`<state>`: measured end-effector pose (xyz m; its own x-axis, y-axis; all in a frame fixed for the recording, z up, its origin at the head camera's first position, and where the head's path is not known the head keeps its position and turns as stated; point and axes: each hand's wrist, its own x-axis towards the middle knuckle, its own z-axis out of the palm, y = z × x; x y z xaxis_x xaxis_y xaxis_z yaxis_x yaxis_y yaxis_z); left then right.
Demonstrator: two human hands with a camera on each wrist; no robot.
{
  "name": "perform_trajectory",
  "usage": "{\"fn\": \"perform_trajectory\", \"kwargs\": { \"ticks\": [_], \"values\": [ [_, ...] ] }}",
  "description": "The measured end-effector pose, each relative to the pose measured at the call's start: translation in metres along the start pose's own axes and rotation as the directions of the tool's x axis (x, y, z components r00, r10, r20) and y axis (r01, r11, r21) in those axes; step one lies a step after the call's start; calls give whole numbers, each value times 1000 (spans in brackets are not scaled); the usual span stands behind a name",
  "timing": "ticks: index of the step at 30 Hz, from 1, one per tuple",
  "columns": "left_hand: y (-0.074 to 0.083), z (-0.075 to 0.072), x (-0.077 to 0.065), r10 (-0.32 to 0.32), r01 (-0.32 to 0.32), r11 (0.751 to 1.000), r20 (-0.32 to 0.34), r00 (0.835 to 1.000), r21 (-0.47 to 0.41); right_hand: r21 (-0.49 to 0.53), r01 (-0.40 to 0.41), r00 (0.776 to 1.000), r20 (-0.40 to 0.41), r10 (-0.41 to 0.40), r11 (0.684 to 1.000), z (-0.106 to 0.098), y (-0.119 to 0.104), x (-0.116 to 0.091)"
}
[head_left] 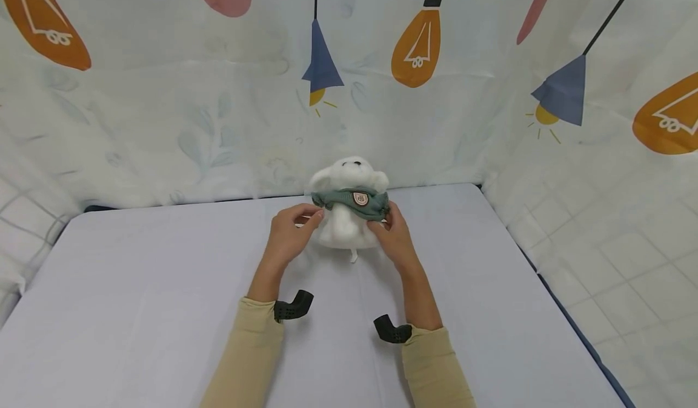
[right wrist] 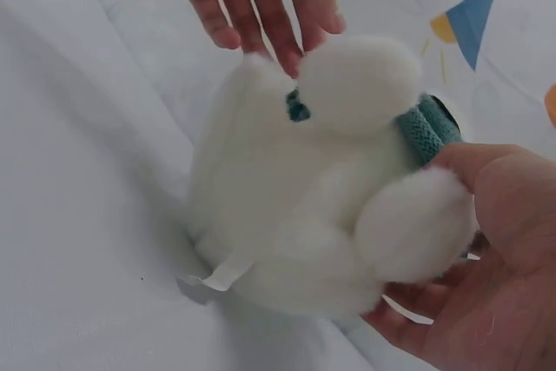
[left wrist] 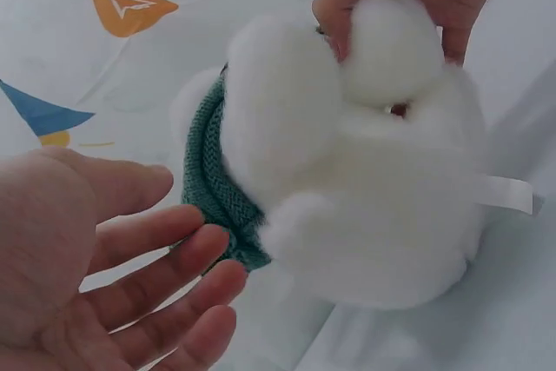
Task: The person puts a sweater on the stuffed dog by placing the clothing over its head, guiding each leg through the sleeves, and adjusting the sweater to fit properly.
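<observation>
A white plush toy animal (head_left: 342,231) sits near the back of the table, its head tipped up. Across its front lies a green knitted garment (head_left: 343,196) with a small shield badge (head_left: 360,199). At the toy's left side, my left hand (head_left: 291,231) has relaxed, spread fingers, with fingertips right at the edge of the green knit (left wrist: 208,158). My right hand (head_left: 396,233) holds the other side, thumb by the knit and fingers around a fluffy white limb (right wrist: 417,228). A white fabric tag (right wrist: 230,273) sticks out from the toy's bottom.
The table (head_left: 136,299) has a pale cover, and its back edge meets a hanging curtain (head_left: 245,111) printed with lamps and bulbs. A black wrist mount (head_left: 294,305) projects from the left sleeve, and another mount (head_left: 392,329) from the right.
</observation>
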<state>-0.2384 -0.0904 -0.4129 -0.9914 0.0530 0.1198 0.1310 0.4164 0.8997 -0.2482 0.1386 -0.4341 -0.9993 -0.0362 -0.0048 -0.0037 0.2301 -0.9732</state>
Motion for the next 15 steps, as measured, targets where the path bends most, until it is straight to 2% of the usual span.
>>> {"fn": "perform_trajectory", "kwargs": {
  "ticks": [3,6,10,15],
  "values": [
    [-5,-2,2,-25,22,999,-94,995,-32,-2,26,1000,-1,-26,1000,0,1,2],
    [-9,-2,4,-51,43,997,-117,992,-67,-4,53,999,2,-53,999,1,2,3],
    [-12,1,5,-48,42,996,-78,996,-76,-15,63,998,20,-63,998,0,-11,-3],
    [-14,5,5,-36,38,997,27,999,-60,-18,116,993,39,-115,993,-4,-7,-1]
  ]
}}
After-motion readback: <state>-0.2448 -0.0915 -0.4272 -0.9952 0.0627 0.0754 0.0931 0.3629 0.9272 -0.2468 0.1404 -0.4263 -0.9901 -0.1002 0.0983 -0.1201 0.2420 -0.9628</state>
